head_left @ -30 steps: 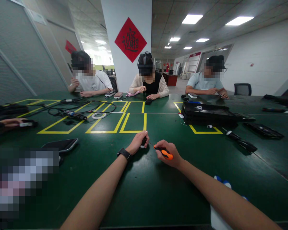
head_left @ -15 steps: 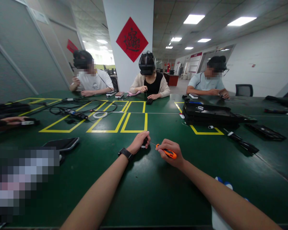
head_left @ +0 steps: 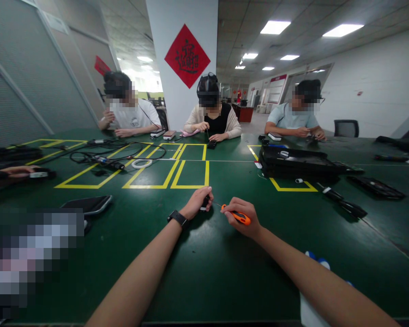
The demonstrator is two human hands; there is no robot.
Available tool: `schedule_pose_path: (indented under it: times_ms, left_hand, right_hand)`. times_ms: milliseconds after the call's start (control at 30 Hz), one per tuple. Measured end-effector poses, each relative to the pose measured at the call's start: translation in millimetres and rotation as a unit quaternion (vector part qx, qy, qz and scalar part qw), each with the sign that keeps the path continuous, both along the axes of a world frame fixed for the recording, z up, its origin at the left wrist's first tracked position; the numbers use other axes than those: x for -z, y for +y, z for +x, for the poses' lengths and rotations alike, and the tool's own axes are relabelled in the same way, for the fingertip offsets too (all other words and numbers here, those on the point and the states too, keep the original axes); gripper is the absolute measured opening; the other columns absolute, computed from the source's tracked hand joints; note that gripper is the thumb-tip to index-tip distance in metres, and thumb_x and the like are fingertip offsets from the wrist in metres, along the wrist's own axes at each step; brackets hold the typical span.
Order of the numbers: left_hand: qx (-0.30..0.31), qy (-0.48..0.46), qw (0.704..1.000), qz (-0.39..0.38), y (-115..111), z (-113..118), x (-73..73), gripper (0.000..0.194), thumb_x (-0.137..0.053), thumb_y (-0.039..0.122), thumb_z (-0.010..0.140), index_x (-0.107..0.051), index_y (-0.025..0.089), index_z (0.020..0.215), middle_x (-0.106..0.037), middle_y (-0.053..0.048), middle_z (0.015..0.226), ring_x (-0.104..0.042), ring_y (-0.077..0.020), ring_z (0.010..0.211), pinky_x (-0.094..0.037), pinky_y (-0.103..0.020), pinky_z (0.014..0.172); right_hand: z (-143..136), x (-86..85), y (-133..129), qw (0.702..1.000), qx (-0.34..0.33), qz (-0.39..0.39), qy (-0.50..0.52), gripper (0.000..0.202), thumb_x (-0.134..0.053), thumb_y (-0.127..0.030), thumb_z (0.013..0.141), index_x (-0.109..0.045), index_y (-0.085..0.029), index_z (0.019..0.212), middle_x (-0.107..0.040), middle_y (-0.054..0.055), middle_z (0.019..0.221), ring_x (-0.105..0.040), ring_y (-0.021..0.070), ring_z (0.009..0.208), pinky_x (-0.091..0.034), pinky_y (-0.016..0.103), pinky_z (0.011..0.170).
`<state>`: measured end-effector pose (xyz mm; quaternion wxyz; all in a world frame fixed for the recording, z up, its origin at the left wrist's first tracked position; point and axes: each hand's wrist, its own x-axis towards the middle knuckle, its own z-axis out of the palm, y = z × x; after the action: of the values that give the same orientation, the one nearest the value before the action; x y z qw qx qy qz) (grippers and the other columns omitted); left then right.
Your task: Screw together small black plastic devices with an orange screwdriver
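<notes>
My left hand [head_left: 197,203], with a black watch on its wrist, is closed around a small black part [head_left: 204,204] with a white patch. Most of that part is hidden by the fingers. My right hand [head_left: 243,218] grips a screwdriver [head_left: 240,217] by its orange and black handle. The thin metal shaft points left toward the black part; whether its tip touches cannot be made out. Both hands are just above the green table [head_left: 231,281], near its middle.
Black cables [head_left: 119,147] and a white ring [head_left: 142,163] lie left. A phone-like device [head_left: 88,204] is nearer. A black case [head_left: 296,161] and a black cable part [head_left: 344,202] are right. Several people sit around; one person's hand [head_left: 20,171] is at far left.
</notes>
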<state>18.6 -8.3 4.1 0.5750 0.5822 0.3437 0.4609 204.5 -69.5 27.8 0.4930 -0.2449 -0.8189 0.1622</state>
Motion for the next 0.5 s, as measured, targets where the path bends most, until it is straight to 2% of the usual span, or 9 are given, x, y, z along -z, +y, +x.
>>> schedule_pose_path:
  times_ms: [233,400,500]
  left_hand:
    - [-0.003,0.003,1.000,0.002,-1.6,0.9,-2.8,0.037,-0.042,0.048,0.079,-0.047,0.014,0.068,-0.048,0.002,0.055,-0.045,-0.0062,0.039,-0.035,-0.019,0.039]
    - [0.003,0.004,1.000,0.008,-1.0,0.1,-2.4,0.037,-0.041,0.048,0.079,-0.048,0.014,0.068,-0.047,0.002,0.052,-0.045,-0.0069,0.038,-0.035,-0.019,0.039]
    - [-0.002,0.008,1.000,0.007,0.1,-0.6,-1.3,0.037,-0.041,0.048,0.079,-0.048,0.013,0.068,-0.048,0.002,0.052,-0.045,-0.0071,0.038,-0.035,-0.020,0.039]
  right_hand:
    - [0.8,1.0,0.1,1.000,-0.001,-0.001,-0.008,0.016,-0.053,-0.013,0.073,-0.063,-0.018,0.085,-0.054,0.002,0.074,-0.051,0.0109,0.063,-0.042,0.024,0.058]
    - [0.2,2.1,1.2,1.000,0.027,-0.013,-0.004,0.031,-0.055,-0.014,0.071,-0.056,-0.019,0.101,-0.053,0.001,0.074,-0.050,0.0110,0.062,-0.042,0.024,0.059]
    - [0.2,2.6,2.5,0.999,0.025,-0.027,-0.014,0.026,-0.057,-0.017,0.069,-0.056,-0.019,0.095,-0.054,0.002,0.076,-0.050,0.0111,0.063,-0.042,0.023,0.057]
